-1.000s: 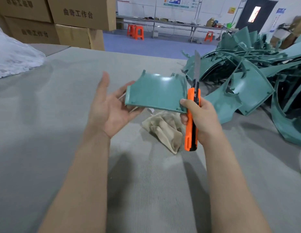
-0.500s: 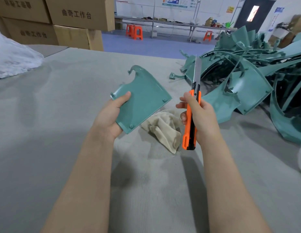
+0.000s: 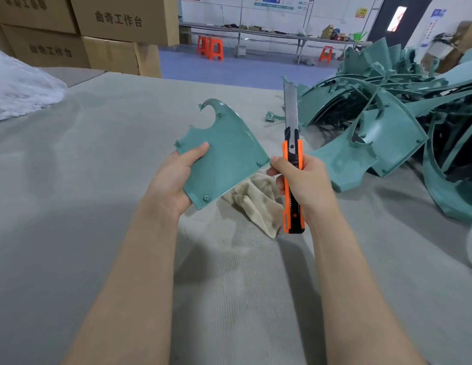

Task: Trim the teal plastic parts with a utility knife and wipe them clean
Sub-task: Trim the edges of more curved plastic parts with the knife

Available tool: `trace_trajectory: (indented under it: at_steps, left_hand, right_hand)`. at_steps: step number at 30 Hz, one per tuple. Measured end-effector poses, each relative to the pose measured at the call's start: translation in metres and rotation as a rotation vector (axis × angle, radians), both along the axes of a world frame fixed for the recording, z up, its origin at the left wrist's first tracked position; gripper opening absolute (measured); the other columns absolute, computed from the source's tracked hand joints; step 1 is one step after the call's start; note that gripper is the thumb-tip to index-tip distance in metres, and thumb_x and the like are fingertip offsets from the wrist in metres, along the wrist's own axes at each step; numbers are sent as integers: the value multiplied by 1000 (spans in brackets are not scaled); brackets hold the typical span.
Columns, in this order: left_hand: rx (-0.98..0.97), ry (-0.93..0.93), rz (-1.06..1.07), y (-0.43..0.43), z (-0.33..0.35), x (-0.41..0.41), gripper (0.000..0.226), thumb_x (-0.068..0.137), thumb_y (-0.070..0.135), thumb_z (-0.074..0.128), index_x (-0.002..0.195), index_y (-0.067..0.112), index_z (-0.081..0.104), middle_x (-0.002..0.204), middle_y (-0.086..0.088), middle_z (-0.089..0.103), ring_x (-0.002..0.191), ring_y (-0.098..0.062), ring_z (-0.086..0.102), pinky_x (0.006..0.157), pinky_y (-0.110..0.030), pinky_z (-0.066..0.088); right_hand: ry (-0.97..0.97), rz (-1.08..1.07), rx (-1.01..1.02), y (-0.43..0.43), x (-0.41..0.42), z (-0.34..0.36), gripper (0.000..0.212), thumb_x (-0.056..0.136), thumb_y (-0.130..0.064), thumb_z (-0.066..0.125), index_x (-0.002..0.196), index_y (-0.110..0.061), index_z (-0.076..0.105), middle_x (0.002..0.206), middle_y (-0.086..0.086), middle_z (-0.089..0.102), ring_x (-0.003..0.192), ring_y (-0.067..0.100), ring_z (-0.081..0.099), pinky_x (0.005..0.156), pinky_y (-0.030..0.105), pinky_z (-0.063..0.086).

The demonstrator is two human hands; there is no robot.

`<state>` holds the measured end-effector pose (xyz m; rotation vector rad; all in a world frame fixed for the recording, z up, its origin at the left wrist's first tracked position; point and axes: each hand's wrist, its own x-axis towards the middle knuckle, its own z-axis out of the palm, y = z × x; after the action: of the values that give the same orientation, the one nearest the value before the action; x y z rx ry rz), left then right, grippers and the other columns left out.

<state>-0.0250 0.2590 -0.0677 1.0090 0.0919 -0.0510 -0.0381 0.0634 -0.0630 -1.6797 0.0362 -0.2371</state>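
Observation:
My left hand (image 3: pixel 171 181) grips a flat teal plastic part (image 3: pixel 227 154) by its left edge, thumb on top, holding it above the table. The part has a curved hook at its far end and small pegs near the corners. My right hand (image 3: pixel 300 183) holds an orange and black utility knife (image 3: pixel 291 169) upright, its long blade extended and pointing away from me. The knife stands just right of the part's right corner, not cutting it. A beige rag (image 3: pixel 256 201) lies crumpled on the table beneath both hands.
A large pile of teal plastic parts (image 3: pixel 403 122) covers the right side of the grey felt-covered table (image 3: pixel 84 180). Cardboard boxes (image 3: pixel 98 30) stack at the far left, with a clear plastic bag (image 3: pixel 16 88) beside them. A small teal offcut (image 3: pixel 271 117) lies behind the knife.
My left hand went from open under the part to gripping its left edge. The part turned flat with its hook end away from me. The knife hand stayed nearly in place.

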Motion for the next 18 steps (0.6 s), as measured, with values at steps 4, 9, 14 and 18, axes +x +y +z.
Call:
trace_trajectory:
  at_steps: [4, 9, 14, 18]
  left_hand:
    - [-2, 13, -7, 0, 0, 0, 14, 94, 15, 58, 105, 13, 66, 94, -5, 75, 80, -19, 73, 62, -33, 60]
    - [-46, 60, 2, 3, 0, 1, 19, 94, 16, 59, 111, 13, 65, 95, -6, 75, 79, -20, 73, 60, -32, 59]
    - [-93, 97, 64, 4, -1, 3, 17, 93, 16, 60, 109, 11, 65, 92, -6, 76, 77, -20, 74, 56, -31, 57]
    - [-157, 105, 76, 4, 1, 2, 12, 95, 16, 57, 100, 10, 65, 83, -6, 76, 69, -18, 73, 51, -27, 55]
  right_hand:
    - [12, 38, 71, -1, 1, 0, 26, 91, -16, 64, 65, -12, 64, 66, 8, 65, 42, 10, 47, 42, 22, 41]
    - [18, 77, 187, -2, -1, 2, 38, 91, -16, 63, 53, -19, 66, 59, 6, 57, 42, 11, 46, 40, 20, 39]
    - [-7, -65, 92, -5, 3, -2, 29, 90, -19, 66, 66, -12, 53, 53, 0, 54, 44, 12, 47, 47, 24, 44]
    - [-20, -146, -159, -6, 7, -9, 18, 88, -13, 63, 79, -15, 47, 70, 7, 52, 60, 19, 51, 63, 36, 47]
